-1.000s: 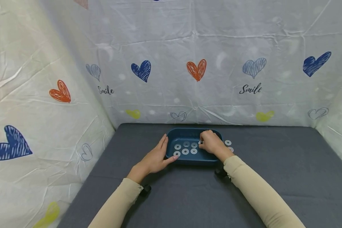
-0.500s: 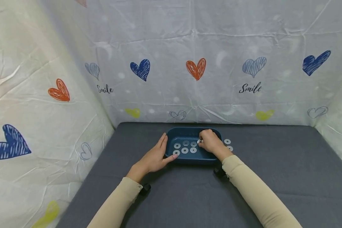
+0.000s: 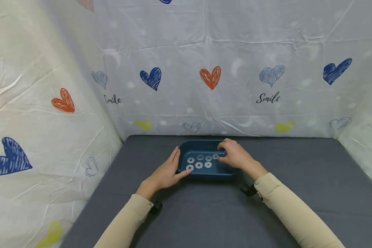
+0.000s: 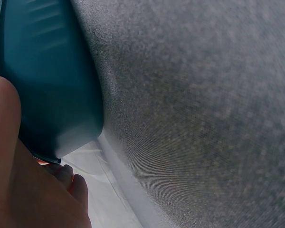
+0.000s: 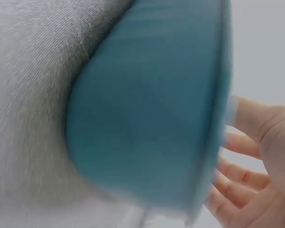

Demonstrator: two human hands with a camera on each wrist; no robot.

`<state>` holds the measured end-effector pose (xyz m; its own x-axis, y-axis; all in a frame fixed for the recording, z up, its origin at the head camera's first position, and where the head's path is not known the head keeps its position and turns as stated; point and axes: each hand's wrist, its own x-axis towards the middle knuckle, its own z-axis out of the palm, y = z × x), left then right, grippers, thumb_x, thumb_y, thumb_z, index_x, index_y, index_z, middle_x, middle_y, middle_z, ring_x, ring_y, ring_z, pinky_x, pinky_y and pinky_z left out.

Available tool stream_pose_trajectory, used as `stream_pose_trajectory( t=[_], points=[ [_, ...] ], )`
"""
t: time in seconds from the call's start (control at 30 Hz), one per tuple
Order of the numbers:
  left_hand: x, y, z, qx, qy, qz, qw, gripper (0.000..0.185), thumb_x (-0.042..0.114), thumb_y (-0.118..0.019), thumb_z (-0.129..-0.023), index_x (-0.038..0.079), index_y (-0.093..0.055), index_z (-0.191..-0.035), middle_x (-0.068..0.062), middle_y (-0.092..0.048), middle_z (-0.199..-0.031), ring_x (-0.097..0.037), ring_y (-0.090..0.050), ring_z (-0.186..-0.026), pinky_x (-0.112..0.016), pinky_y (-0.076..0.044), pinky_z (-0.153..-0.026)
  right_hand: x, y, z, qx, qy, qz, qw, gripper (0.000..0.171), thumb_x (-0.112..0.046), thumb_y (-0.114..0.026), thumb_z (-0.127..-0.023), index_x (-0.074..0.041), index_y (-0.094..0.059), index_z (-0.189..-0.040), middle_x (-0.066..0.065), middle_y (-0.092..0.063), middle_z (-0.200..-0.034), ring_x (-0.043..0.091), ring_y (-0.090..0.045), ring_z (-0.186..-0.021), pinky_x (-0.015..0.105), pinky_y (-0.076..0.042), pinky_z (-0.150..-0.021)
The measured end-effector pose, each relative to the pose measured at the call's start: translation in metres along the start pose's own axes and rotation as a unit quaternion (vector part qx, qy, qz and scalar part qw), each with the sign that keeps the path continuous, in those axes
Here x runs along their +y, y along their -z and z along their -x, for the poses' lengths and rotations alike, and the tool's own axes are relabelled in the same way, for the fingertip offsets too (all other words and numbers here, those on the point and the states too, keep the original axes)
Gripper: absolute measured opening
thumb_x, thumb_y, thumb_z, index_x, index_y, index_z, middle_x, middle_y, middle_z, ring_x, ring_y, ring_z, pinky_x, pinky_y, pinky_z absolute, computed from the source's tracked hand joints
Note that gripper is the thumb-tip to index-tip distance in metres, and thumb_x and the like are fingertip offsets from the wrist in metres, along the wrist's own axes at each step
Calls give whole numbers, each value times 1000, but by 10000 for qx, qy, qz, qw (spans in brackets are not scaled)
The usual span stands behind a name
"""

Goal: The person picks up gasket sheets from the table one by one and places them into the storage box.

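A dark blue tray (image 3: 204, 177) stands on the table, with several flat, pale washers (image 3: 199, 165) lying in two rough rows on its floor. My left hand (image 3: 165, 174) rests at the tray's left end, its straight fingers along the outer wall and its thumb over the near rim by a washer. Over the tray's right end is my right hand (image 3: 237, 156), thumb and fingers spread apart, beside the rightmost washer (image 3: 215, 156). No object shows in the right hand in the right wrist view, where the fingers (image 5: 237, 190) appear beyond the blurred tray wall.
A dark grey cloth (image 3: 192, 217) covers the table. Behind and at the sides hangs a pale sheet (image 3: 238, 41) printed with hearts. Dark wrist straps (image 3: 156, 207) show below the sleeves.
My right hand has loosened from a washer and shifted slightly right, its fingers spreading. That washer lies flat in the tray. The two washers right of the tray are hidden now. Left hand stays put.
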<state>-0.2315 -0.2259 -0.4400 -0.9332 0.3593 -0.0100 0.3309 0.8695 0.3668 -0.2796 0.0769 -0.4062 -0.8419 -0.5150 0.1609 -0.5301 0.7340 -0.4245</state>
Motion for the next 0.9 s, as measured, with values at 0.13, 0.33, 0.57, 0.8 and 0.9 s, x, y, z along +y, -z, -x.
stream_pose_trajectory(
  t=[0.13, 0.33, 0.57, 0.8, 0.9],
  points=[
    [0, 1, 1, -36, -11, 19, 10000, 106, 72, -47, -98, 0, -6, -163, -14, 3, -172, -33, -17, -156, -50, -26, -122, 5, 13, 15, 88, 156, -380, 9991, 37, -14, -79, -89, 0, -70, -123, 17, -64, -116, 32, -64, -97, 41, -55, -78],
    [-1, 1, 0, -74, -20, 25, 10000, 107, 74, -46, -97, 0, -6, -164, -13, 4, -172, -33, -16, -156, -51, -26, -122, 18, 28, 34, 91, 274, -699, 9971, 34, -16, -78, -91, -1, -71, -120, 18, -66, -117, 33, -65, -100, 42, -56, -79],
    [-4, 0, -2, -3, -43, -10, 10000, 107, 73, -46, -97, 0, -5, -164, -13, 4, -172, -34, -16, -156, -51, -26, -122, 36, 34, 50, 35, 223, -944, 9953, 31, -14, -77, -92, 3, -70, -118, 19, -68, -113, 33, -66, -100, 44, -58, -81],
    [-3, -1, -2, -21, -29, 2, 10000, 107, 73, -46, -97, 1, -5, -164, -14, 3, -172, -34, -17, -156, -51, -26, -122, 55, 34, 63, 4, 137, -995, 9949, 27, -16, -74, -95, 3, -72, -115, 20, -70, -111, 32, -68, -97, 46, -57, -81],
    [-2, -1, -2, -12, -30, 6, 10000, 107, 73, -47, -97, 1, -5, -164, -14, 3, -172, -34, -17, -156, -51, -26, -122, 63, 33, 67, -35, 53, -1029, 9947, 27, -15, -73, -96, 3, -71, -116, 20, -69, -114, 33, -68, -98, 46, -57, -83]
  ],
)
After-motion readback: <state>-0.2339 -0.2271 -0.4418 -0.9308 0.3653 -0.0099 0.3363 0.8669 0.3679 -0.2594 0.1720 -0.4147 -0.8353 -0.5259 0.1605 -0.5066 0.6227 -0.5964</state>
